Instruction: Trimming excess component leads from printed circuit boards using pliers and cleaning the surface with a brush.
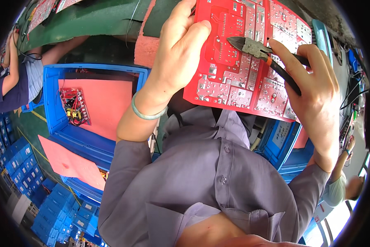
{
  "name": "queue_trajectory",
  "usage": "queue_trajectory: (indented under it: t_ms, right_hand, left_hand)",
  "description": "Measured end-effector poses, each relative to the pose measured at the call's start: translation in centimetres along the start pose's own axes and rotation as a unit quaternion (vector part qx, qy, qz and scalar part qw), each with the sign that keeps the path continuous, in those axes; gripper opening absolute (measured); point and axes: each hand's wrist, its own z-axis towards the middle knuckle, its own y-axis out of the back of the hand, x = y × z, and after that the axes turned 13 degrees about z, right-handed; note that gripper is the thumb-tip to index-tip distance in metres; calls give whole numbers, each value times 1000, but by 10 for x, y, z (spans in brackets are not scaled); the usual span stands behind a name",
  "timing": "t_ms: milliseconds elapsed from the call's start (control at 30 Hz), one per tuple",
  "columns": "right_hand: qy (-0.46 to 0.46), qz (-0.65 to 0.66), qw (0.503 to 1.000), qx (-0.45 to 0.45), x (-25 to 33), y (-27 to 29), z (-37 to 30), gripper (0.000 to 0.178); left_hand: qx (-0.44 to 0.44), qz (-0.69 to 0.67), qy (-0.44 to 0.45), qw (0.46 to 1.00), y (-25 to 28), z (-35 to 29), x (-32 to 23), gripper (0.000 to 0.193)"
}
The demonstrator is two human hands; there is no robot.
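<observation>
A large red printed circuit board, its solder side toward me, is held up at the top of the view. My left hand grips its left edge, with the thumb lying over the front face and the other fingers mostly hidden behind. In my right hand is a pair of diagonal cutters with black and orange handles. The pointed jaws lie over the board's upper middle part and point left. Whether the tips touch the solder joints, I cannot tell. My right index finger reaches along the tool near its pivot.
Left of me, a blue crate holds a pink foam sheet and a smaller red board with parts. Another blue crate stands at right. Beyond is a green bench. Co-workers are at far left and far right.
</observation>
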Motion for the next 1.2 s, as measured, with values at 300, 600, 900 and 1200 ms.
queue_trajectory:
  t_ms: [300, 600, 900, 1200]
  right_hand:
    - [-79, 74, 980, -169, -53, -2, -41, 49]
    - [-300, 53, 938, -168, -128, -44, -158, 45]
    - [-299, 67, 929, -205, -174, -36, -154, 32]
    - [-188, 44, 965, -180, -162, -28, -37, 54]
  left_hand:
    - [-106, 62, 28, 992, 4, -2, 9, 42]
    - [-52, 68, 0, 996, 6, -2, 7, 41]
    - [-74, 49, -7, 996, 5, 2, 10, 37]
    - [-110, 51, 3, 993, 5, -2, 12, 37]
